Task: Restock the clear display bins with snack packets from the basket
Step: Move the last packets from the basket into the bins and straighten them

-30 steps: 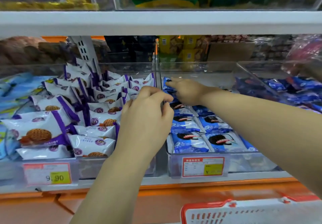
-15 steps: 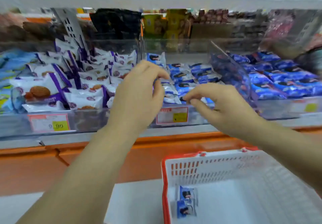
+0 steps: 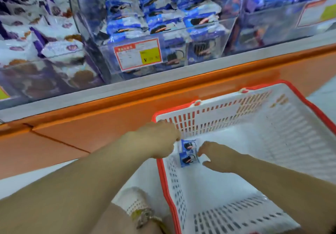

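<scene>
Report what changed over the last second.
Both hands dropped from the blue-packet bin into the basket. The left hand and right hand now flank the two blue packets in its corner; whether either grips one is unclear. The packets lie where they did, and the bin stays stocked.

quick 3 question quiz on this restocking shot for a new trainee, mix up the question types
1. True or false: the basket is full of snack packets.
2. How many blue packets lie in the basket? A one, B two, C five.
3. Fill in: the basket's rim is coloured ___.

Key: 1 false, it is almost empty. 2 B. 3 red.
</scene>
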